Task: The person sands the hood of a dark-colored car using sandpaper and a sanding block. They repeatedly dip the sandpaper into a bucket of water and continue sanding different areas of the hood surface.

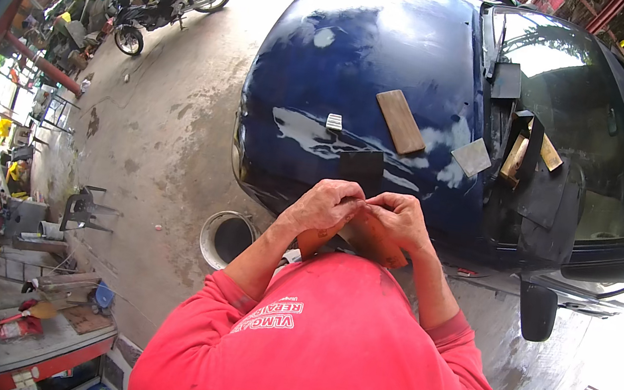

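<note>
My left hand (325,207) and my right hand (404,218) meet in front of my chest, both closed with fingertips pinched together. Between them they grip the top edge of an orange-brown sheet of sandpaper (379,241), which hangs down on both sides of the pinch. Whether it is one piece or torn in two I cannot tell. Just beyond my fingers, a black square sheet (362,167) lies on the dark blue car hood (314,74), which has pale patches. Farther up the hood rest a brown wooden block (401,122), a small whitish block (334,122) and a grey square piece (472,157).
Dark sheets (557,203) and a wooden piece (515,157) lie against the windshield (617,152). A white bucket (229,238) stands on the floor by my left elbow. The side mirror (536,312) sticks out at right. A motorcycle (168,0) and clutter line the far left.
</note>
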Tool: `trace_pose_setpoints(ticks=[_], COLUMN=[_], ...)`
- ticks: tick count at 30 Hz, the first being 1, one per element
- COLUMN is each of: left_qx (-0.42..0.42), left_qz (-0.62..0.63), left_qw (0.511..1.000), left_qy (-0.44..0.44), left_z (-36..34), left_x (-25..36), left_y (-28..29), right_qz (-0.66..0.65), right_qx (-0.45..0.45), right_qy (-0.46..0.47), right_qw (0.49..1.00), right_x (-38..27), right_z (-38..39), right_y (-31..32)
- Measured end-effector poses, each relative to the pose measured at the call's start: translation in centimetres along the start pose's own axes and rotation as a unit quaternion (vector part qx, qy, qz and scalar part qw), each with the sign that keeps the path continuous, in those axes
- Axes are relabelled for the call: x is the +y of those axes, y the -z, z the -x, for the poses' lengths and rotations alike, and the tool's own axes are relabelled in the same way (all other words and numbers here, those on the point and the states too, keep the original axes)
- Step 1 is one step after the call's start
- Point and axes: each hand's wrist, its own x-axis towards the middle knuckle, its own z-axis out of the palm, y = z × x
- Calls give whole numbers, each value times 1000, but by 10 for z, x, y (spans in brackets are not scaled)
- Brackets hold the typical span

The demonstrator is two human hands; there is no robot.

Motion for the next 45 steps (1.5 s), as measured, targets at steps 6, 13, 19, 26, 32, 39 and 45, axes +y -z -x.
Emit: trace_pose_setpoints(ticks=[6, 13, 19, 26, 32, 39, 45], left_qx=[33, 128, 281, 307, 307, 505, 514], left_qz=[92, 144, 426, -51, -108, -109, -25], left_qw=[994, 967, 845, 916, 902, 755, 768], left_qy=[51, 165, 159, 252, 285, 404, 382], left_z=[20, 38, 20, 41, 63, 154, 210], left_x=[-5, -39, -91, -147, -200, -297, -294], left_y=[-2, 2, -23, -40, -71, -2, 34], right_qz=[-28, -266, -337, -13, 102, -112, 99], right_qx=[52, 101, 156, 291, 324, 531, 551], right_qy=[-9, -79, -82, -118, -152, -110, 32], right_qw=[998, 955, 925, 949, 928, 833, 828], right_x=[29, 38, 85, 190, 259, 262, 233], right_z=[-6, -13, 5, -21, -3, 50, 74], right_y=[6, 44, 24, -6, -35, 79, 309])
